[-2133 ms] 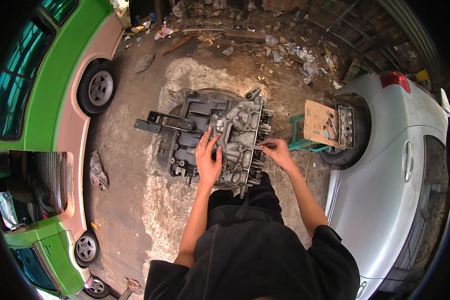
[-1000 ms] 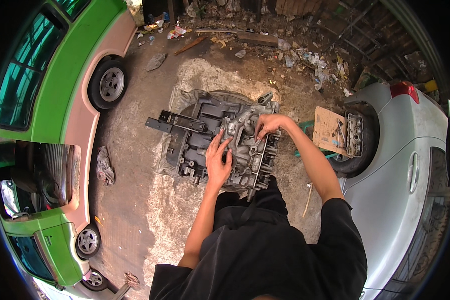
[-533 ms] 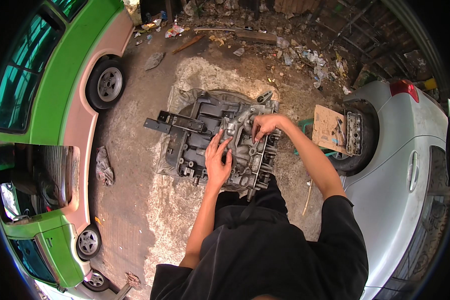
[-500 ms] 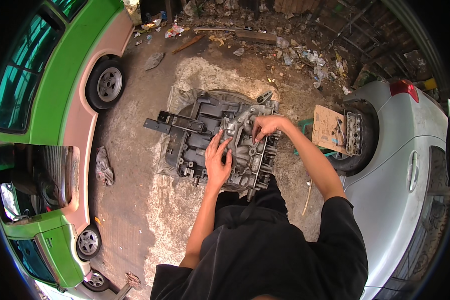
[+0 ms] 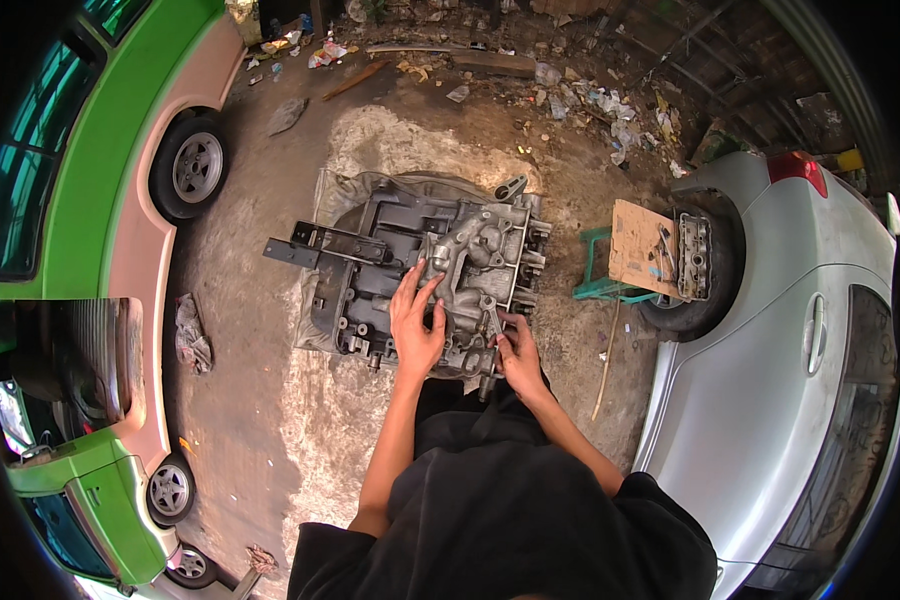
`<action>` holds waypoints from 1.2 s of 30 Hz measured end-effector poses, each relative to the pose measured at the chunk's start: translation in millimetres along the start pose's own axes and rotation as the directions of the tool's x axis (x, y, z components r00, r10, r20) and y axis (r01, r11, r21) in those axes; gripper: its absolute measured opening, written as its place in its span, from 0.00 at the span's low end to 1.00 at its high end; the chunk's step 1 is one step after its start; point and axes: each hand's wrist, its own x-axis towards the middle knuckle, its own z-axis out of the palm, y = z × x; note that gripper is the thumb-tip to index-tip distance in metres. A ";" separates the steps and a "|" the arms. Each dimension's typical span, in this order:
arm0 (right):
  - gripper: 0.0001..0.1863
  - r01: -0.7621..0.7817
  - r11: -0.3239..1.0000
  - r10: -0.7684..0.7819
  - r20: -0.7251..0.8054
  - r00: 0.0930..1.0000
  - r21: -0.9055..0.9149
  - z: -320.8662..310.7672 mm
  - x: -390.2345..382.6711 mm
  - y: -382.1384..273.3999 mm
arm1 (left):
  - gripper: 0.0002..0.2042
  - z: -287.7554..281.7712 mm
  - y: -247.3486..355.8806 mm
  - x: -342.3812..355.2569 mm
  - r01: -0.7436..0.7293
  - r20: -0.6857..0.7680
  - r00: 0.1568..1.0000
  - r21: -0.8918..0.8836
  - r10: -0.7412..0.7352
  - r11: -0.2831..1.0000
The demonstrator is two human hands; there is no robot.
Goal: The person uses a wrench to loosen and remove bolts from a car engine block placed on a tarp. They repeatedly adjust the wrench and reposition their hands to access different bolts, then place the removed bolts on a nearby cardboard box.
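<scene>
A grey metal engine (image 5: 395, 215) lies on its side on a dark cloth on the ground in front of me, with a cast manifold (image 5: 462, 245) across its upper right part. My left hand (image 5: 416, 328) rests against the manifold's left side, fingers spread and thumb apart. At the engine's near right corner, my right hand (image 5: 520, 362) closes its thumb and fingers on the lower end of a short wrench (image 5: 494, 322). The wrench's far end sits on the manifold; the fastener under it is too small to make out.
A board with tools (image 5: 642, 245) rests on a green stool (image 5: 592, 268) at right, beside a cylinder head (image 5: 694, 258). A silver car (image 5: 750, 400) stands at right, a green and pink van (image 5: 135, 200) at left. A crumpled rag (image 5: 192, 335) and far litter (image 5: 610, 115) lie on the ground.
My right hand has moved toward me, from the manifold's far right side to the engine's near right corner, swinging the wrench round. My left hand keeps its place on the manifold.
</scene>
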 end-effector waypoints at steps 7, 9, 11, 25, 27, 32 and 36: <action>0.17 0.089 0.996 -0.086 -0.086 0.993 0.030 -19.6 6.6 -23.5 | 0.19 -1.2 0.0 1.1 -0.004 0.011 1.000 -0.017 0.005 1.000; 0.16 0.168 0.984 -0.164 -0.074 0.984 0.054 -34.8 12.8 -39.1 | 0.19 -1.5 -0.6 -0.2 -0.009 0.003 1.000 -0.033 0.009 0.999; 0.15 0.140 0.990 -0.140 -0.017 0.990 -0.032 -52.0 24.9 -55.2 | 0.18 -1.5 -0.9 -1.6 -0.002 0.007 1.000 -0.022 0.002 1.000; 0.10 0.149 0.860 0.164 0.541 0.825 -0.488 -86.0 143.0 -110.8 | 0.18 -0.4 -1.9 -0.6 -0.009 -0.010 1.000 -0.024 0.009 1.000; 0.10 0.184 0.826 0.188 0.567 0.802 -0.533 -83.4 155.5 -116.4 | 0.17 -0.6 -1.4 -0.9 -0.003 -0.004 1.000 -0.011 0.003 1.000; 0.11 0.235 0.758 0.265 0.617 0.741 -0.608 -71.1 175.9 -122.9 | 0.16 -0.7 -1.0 -0.6 0.003 -0.006 1.000 -0.019 -0.003 1.000; 0.10 0.263 0.708 0.334 0.638 0.693 -0.656 -61.0 187.7 -125.7 | 0.16 -0.3 -0.9 -0.6 0.012 -0.008 1.000 -0.023 -0.012 1.000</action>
